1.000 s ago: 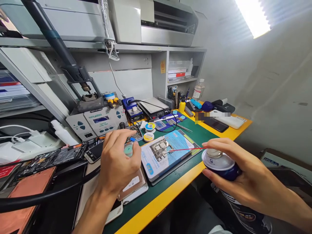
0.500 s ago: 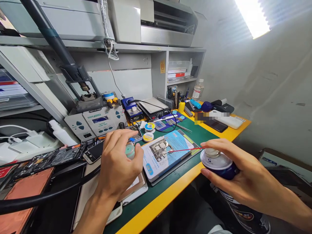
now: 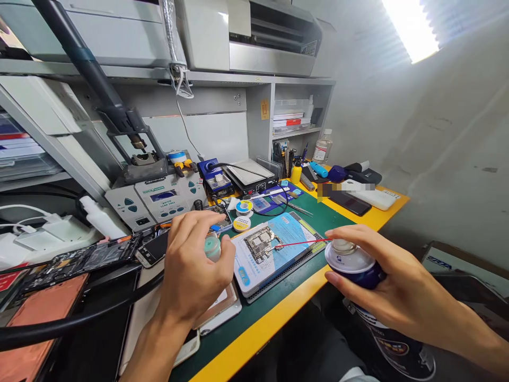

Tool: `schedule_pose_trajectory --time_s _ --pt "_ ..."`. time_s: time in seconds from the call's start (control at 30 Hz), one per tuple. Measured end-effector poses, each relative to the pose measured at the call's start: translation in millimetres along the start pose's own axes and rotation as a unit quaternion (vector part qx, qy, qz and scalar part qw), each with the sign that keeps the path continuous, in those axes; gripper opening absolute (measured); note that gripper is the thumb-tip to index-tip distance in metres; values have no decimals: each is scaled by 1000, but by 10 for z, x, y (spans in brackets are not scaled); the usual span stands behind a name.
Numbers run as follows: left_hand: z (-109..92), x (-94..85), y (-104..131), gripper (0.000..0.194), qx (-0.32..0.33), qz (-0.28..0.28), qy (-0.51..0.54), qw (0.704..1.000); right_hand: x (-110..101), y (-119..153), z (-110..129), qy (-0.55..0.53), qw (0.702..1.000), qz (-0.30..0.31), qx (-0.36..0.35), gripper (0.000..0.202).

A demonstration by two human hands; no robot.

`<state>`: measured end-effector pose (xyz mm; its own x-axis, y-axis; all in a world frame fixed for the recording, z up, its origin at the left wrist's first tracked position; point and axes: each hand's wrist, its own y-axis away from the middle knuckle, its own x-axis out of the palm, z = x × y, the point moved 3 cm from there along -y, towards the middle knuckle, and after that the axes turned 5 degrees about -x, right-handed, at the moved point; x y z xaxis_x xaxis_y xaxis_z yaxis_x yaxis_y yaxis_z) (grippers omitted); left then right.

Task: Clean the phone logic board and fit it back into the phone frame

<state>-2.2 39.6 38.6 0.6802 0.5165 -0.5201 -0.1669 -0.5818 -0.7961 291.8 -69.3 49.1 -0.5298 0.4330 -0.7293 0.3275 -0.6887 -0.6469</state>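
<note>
My right hand (image 3: pixel 377 270) is wrapped round a dark blue spray can (image 3: pixel 353 268) with a white top. Its forefinger rests by the nozzle. A thin red straw (image 3: pixel 304 243) runs left from the nozzle, its tip over a phone logic board (image 3: pixel 260 245). That board lies on a light blue and white box (image 3: pixel 292 228). My left hand (image 3: pixel 199 265) is curled to the left of the board. Between its thumb and fingers shows a small clear bottle with a green top (image 3: pixel 212 247), its lower part hidden by the hand.
A green mat (image 3: pixel 246 323) covers the yellow-edged bench (image 3: pixel 274 334). Phones and phone parts (image 3: pixel 95 260) crowd the left, where a black cable (image 3: pixel 79 321) crosses. Behind stand a soldering station (image 3: pixel 165 196), solder spools (image 3: pixel 242 224) and tweezers (image 3: pixel 298 208). A phone (image 3: pixel 350 201) lies right.
My right hand and the spray can have shifted slightly left and up, with the straw tip still over the logic board. My left hand looks nearly unmoved.
</note>
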Motion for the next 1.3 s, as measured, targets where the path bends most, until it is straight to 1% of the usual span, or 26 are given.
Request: schedule_pose_trajectory --time_s 0.27,0.67,0.87,1.07,1.3 --pt "-7 0 -6 19 1 -4 -1 1000 19 -7 9 -8 1000 2 5 41" --pt "-9 -8 -5 18 -2 -1 -1 1000 65 -50 38 -22 1000 17 -7 39" --pt "-8 -6 -3 18 -3 -3 2 1000 80 -77 35 -22 1000 7 -9 41" --pt "-23 -14 -8 22 -2 1 6 1000 96 -66 -3 -22 1000 1 7 42" --pt "-22 -13 -11 22 -5 -1 7 1000 46 -50 -36 -6 1000 -3 9 43"
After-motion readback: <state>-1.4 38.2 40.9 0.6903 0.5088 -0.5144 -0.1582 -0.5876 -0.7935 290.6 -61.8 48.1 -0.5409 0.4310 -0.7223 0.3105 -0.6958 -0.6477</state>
